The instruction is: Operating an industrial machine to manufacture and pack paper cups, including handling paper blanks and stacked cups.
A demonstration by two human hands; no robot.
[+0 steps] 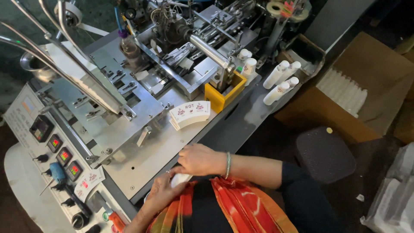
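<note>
Head view: white piece [180, 179] half-hidden under hands.

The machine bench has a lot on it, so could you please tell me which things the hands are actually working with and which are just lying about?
In hand:
- right hand resting on the metal bench
- left hand against a white piece, partly hidden
- fanned stack of printed paper blanks, nearest ahead

Lying about:
- yellow holder
- white cup stacks
- cardboard box
- control panel
- black stool
</note>
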